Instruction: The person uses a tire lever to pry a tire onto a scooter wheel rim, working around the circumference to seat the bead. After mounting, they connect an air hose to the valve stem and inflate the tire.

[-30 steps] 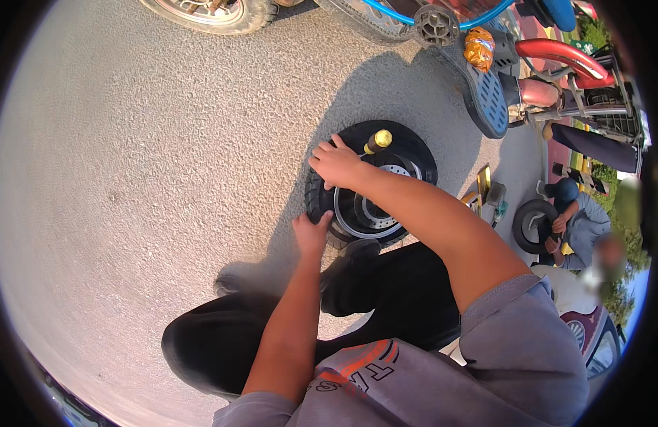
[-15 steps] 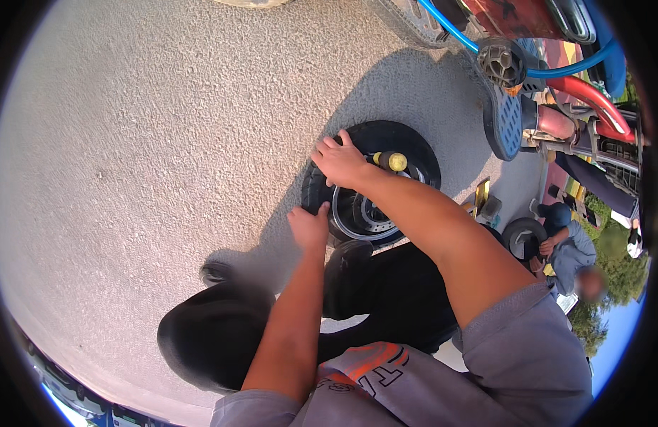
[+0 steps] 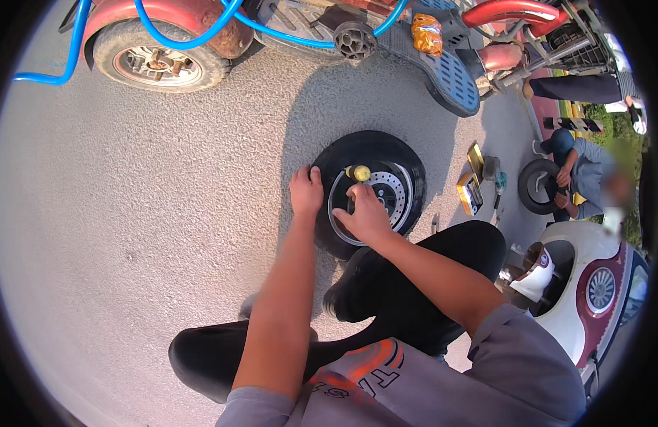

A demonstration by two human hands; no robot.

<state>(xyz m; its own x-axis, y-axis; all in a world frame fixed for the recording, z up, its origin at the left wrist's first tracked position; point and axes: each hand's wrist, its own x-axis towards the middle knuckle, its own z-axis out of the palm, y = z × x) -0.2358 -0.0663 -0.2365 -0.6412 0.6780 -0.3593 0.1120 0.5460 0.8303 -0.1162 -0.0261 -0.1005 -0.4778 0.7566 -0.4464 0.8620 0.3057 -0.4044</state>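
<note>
A black tyre (image 3: 327, 237) on a silver wheel rim with a drilled brake disc (image 3: 390, 191) lies flat on the ground in front of me. My left hand (image 3: 305, 192) grips the tyre's left edge, thumb toward the top and fingers round the outer side. A screwdriver with a yellow and black handle (image 3: 358, 173) sticks out at the rim's upper left, its shaft hidden. Just below that handle, my right hand (image 3: 368, 217) hovers over the wheel, thumb and forefinger apart, with nothing visible between them. Its other fingers are partly hidden.
A red three-wheeler's rear wheel (image 3: 157, 62) and blue hose (image 3: 183, 39) are at the far left. Its footboard (image 3: 448, 82) stands beyond the tyre. Boxes (image 3: 470, 193) and tools lie to the right, near a seated person (image 3: 588, 174) with another tyre. A white and maroon scooter (image 3: 574, 249) is nearer.
My right hand has left the tyre's far edge and come nearer, over the rim. My left hand stays on the tyre's edge. The view has swung, bringing in the red vehicle's wheel and scooter.
</note>
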